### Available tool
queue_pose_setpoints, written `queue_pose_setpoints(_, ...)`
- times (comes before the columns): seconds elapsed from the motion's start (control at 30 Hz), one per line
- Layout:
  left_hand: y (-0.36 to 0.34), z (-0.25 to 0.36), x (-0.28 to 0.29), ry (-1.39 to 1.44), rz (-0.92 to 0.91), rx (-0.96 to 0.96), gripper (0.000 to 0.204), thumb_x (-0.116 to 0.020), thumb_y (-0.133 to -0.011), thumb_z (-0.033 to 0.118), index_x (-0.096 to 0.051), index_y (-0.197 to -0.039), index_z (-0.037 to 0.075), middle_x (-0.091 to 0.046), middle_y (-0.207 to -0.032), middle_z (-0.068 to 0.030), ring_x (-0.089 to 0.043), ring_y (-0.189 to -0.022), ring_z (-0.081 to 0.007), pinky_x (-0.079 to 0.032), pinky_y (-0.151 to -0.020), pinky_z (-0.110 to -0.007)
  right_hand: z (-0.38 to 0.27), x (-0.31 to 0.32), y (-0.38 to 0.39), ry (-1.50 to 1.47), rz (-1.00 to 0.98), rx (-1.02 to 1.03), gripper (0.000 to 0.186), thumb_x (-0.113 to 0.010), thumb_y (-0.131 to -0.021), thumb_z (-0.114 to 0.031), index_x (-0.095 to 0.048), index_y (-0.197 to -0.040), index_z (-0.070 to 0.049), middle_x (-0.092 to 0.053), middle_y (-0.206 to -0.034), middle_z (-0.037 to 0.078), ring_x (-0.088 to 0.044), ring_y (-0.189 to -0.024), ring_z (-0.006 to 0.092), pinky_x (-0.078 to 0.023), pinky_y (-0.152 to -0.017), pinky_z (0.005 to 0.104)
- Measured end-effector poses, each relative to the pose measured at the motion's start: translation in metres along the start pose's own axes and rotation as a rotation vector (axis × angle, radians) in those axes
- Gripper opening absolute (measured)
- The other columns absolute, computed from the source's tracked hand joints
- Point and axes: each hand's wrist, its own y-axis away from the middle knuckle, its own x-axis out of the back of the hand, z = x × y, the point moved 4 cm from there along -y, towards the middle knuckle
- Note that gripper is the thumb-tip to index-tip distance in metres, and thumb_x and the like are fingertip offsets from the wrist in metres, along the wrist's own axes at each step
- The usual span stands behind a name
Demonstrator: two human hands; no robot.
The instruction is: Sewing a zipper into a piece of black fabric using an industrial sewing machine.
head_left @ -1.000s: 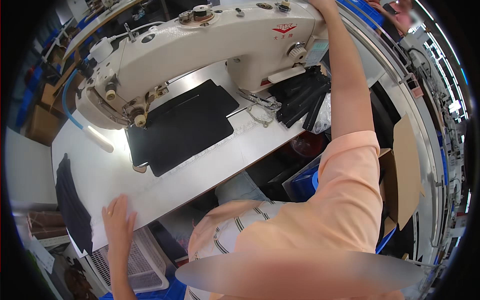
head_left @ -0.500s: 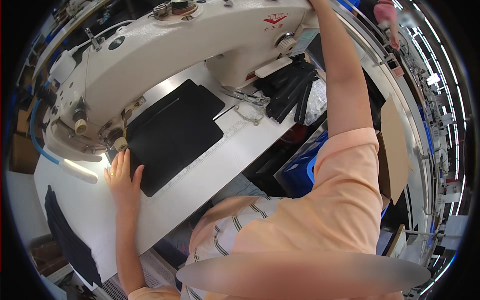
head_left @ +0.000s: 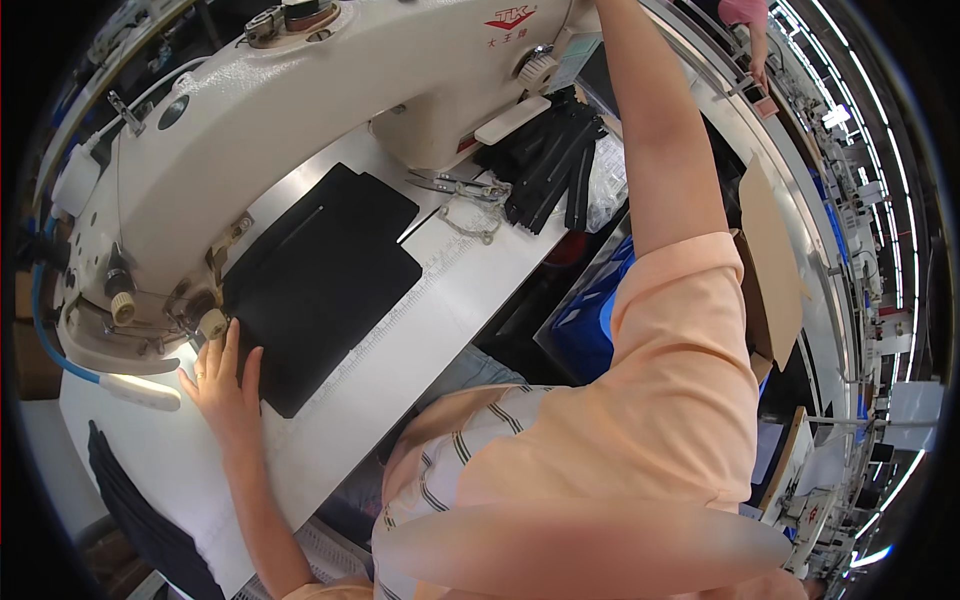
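My left hand (head_left: pixel 226 388) lies on the white table beside the sewing machine's needle end, fingers stretched out and thumb apart. Its fingertips reach the near left edge of a flat black fabric piece (head_left: pixel 325 270), just below the presser area. That piece has a stepped right edge and a narrow slit-like line near its top; part of it lies under the machine head. The cream sewing machine (head_left: pixel 270 110) arches over it. My right arm reaches up past the machine's right end, and the hand is out of the picture.
Scissors (head_left: pixel 455 187) and a bundle of black zipper-like strips (head_left: pixel 545 165) lie right of the fabric. Dark cloth (head_left: pixel 140 510) hangs over the table's left edge. A blue bin (head_left: pixel 590 320) and open cardboard box (head_left: pixel 770 270) stand at right. Another person's arm (head_left: pixel 757 45) shows beyond.
The whole view has shifted, so the machine and fabric sit further left in the picture. My left hand stays by the needle end; my right arm still reaches up.
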Motion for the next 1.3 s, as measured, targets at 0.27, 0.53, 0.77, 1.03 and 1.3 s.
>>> queue_pose_setpoints(0.27,0.000,0.001,0.020,0.151,-0.199,-0.052,0.070,-0.077,-0.073,0.037,-0.053,-0.135,0.017,-0.050,-0.136,-0.0085,-0.046,-0.125,-0.0281,-0.018,-0.110,-0.061,0.000,0.009,0.004,0.010,-0.036,-0.059,0.050,-0.070,-0.074,-0.031,-0.066,-0.105,0.007,-0.064,-0.109,0.029,-0.063,-0.105,0.0395,-0.051,-0.089,0.0429)
queue_pose_setpoints(0.53,0.000,0.006,0.009,0.127,-0.181,-0.003,0.060,-0.071,-0.081,0.033,-0.053,-0.136,0.018,-0.046,-0.144,-0.0057,-0.043,-0.130,-0.0264,-0.019,-0.110,-0.062,0.008,0.003,-0.005,0.018,-0.055,-0.017,0.052,-0.071,-0.072,-0.033,-0.066,-0.102,0.009,-0.065,-0.104,0.030,-0.064,-0.101,0.0399,-0.051,-0.086,0.0421)
queue_pose_setpoints(0.77,0.008,0.006,-0.003,-0.015,0.101,-0.045,0.050,-0.066,-0.085,0.038,-0.058,-0.131,0.022,-0.055,-0.129,-0.0048,-0.052,-0.118,-0.0245,-0.027,-0.104,-0.061,0.090,-0.040,-0.121,0.318,-0.292,0.437,0.060,-0.057,-0.083,-0.050,-0.065,-0.112,0.002,-0.065,-0.107,0.026,-0.064,-0.100,0.0360,-0.048,-0.088,0.0401)
queue_pose_setpoints(1.03,0.009,0.006,-0.006,0.046,0.175,-0.029,0.050,-0.067,-0.082,0.045,-0.061,-0.127,0.023,-0.057,-0.132,0.0002,-0.054,-0.115,-0.0211,-0.029,-0.102,-0.064,0.142,-0.054,-0.188,0.230,-0.379,0.107,0.077,-0.041,-0.091,-0.064,-0.062,-0.114,0.006,-0.066,-0.106,0.022,-0.061,-0.107,0.0300,-0.043,-0.095,0.0363)
queue_pose_setpoints(1.3,0.009,0.008,-0.005,-0.136,0.155,-0.067,0.048,-0.064,-0.084,0.047,-0.061,-0.127,0.026,-0.058,-0.133,0.0015,-0.056,-0.114,-0.0201,-0.029,-0.102,-0.063,0.126,-0.031,-0.124,-0.203,-0.258,-0.019,0.079,-0.038,-0.092,-0.065,-0.057,-0.122,0.006,-0.060,-0.117,0.023,-0.057,-0.112,0.0316,-0.041,-0.099,0.0386)
